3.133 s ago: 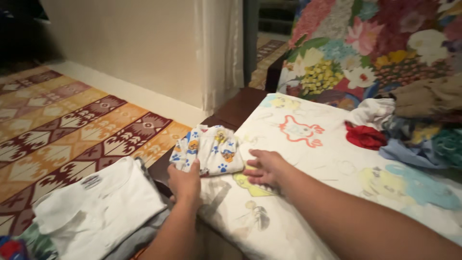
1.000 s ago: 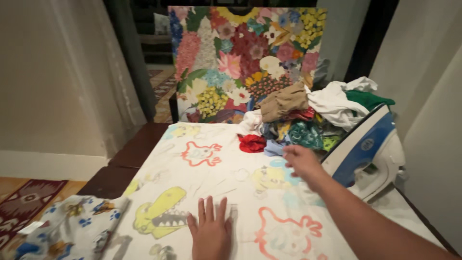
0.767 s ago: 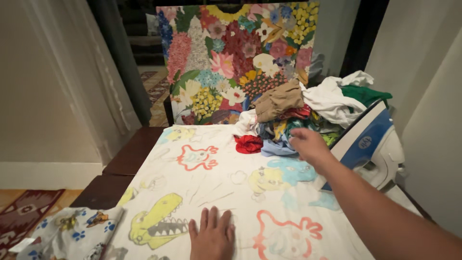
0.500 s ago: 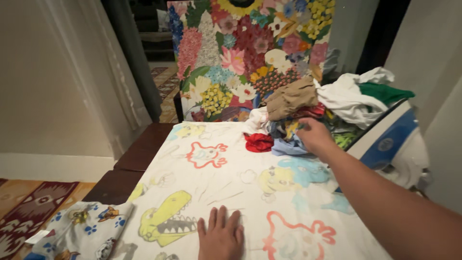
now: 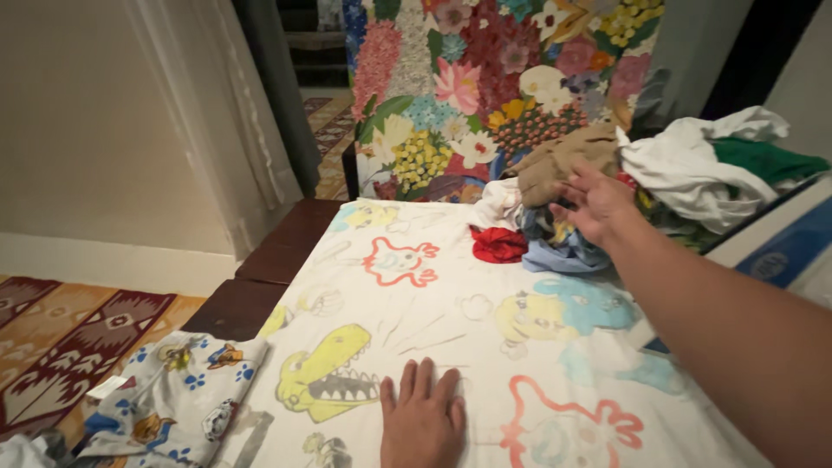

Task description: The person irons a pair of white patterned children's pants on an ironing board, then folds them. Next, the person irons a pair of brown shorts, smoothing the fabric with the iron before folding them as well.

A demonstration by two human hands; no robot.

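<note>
My left hand [image 5: 422,419] lies flat, palm down, on a white sheet [image 5: 451,286] printed with cartoon dinosaurs. My right hand [image 5: 594,202] reaches out over a pile of crumpled clothes [image 5: 659,186] at the far end, fingers spread, close to a tan garment [image 5: 559,160] and a light blue one [image 5: 555,253]; it holds nothing. A small red cloth [image 5: 497,243] sits at the pile's left edge. A folded child's garment with paw prints [image 5: 178,406] rests at the sheet's near left corner.
A blue and white iron [image 5: 784,247] stands at the right behind my arm. A large flower painting [image 5: 485,87] leans behind the pile. A dark wooden surface [image 5: 260,282] shows left of the sheet, with a patterned rug [image 5: 69,342] on the floor.
My right hand has moved from the sheet's middle up to the clothes pile and lifted slightly with its fingers spread. The left hand has left the folded garment and stays flat on the sheet.
</note>
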